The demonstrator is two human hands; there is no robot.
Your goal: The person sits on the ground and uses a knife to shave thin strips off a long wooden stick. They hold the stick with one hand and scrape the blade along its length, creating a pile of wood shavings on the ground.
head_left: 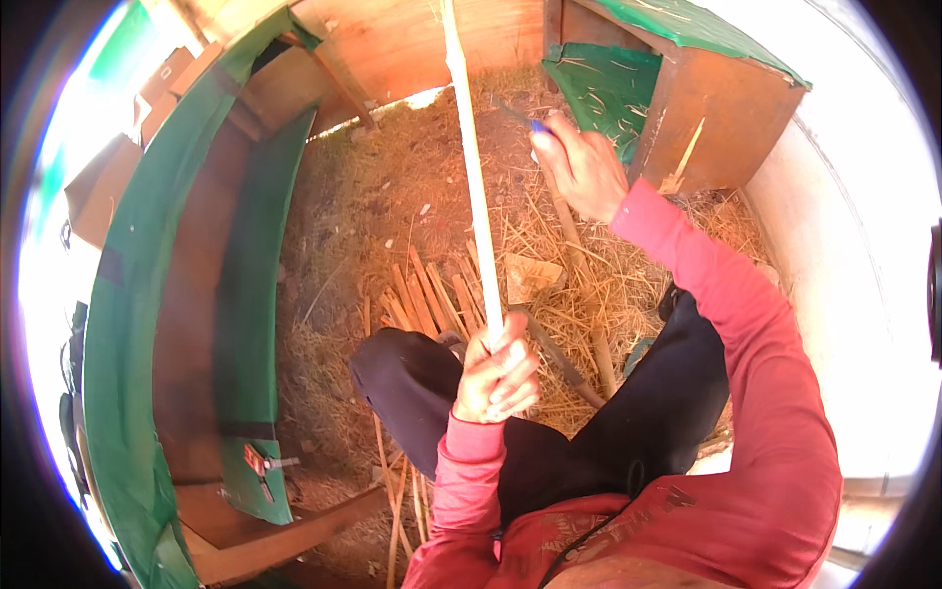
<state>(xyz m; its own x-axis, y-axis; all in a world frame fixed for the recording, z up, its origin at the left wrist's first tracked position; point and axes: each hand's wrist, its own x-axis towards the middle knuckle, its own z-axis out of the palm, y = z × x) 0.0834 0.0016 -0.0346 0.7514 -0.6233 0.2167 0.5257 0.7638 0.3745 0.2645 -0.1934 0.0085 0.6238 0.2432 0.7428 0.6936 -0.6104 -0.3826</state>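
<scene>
View: head camera, looking down past my chest at my lap and the ground.
Left hand: my left hand [498,371] was wrapped round the lower part of a long, slender, pale wooden stick [472,162], fingers curled firmly against it.
Stick: it rose from my fist above my lap, leaning slightly left, and ran to the top edge of the view.
Right hand: my right hand [584,169] was raised to the right of the stick, fingers closed round a small knife with a blue handle [539,127].
Blade: dark and blurred, it pointed up and left; its tip was near the stick, with a gap between them.
Legs: my legs in black trousers [648,393] were bent, knees apart.
Ground: narrow reddish-brown wooden slats [424,299] lay bunched beyond my left knee; dry yellow straw [628,265] was strewn to their right, around a flat tan block [533,278], material unclear.
Left side: a long wooden bench edged with green sheeting [147,245]; on its lower green panel lay a small orange-and-grey tool [263,469].
Right side: a brown wooden box with a green-covered top [726,118].
</scene>
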